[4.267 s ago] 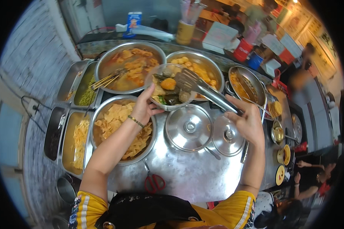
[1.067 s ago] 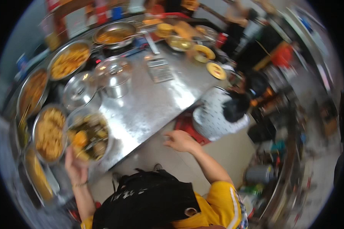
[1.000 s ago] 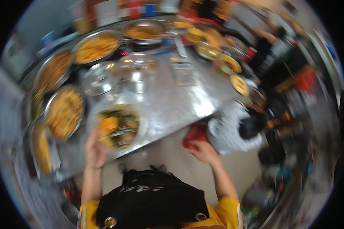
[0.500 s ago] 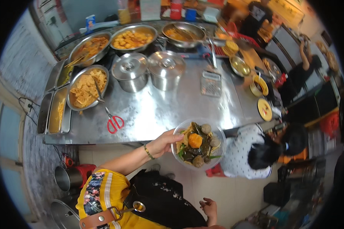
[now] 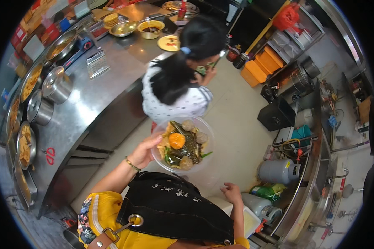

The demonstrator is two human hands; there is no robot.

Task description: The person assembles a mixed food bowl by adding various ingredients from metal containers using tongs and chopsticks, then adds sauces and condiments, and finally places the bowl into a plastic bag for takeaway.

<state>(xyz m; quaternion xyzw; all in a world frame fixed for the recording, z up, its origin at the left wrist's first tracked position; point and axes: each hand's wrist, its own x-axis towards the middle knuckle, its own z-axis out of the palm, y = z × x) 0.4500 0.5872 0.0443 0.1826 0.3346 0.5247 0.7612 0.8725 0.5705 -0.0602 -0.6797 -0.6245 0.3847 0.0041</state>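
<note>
Clear food bowl sits grasped at its left side in my left hand; on camera I see my right hand released, near the black apron.

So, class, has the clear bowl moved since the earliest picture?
Yes: the clear bowl went from over the metal counter out past its near edge, above the floor.

The steel counter carries two lidded pots and red-handled scissors.
</note>
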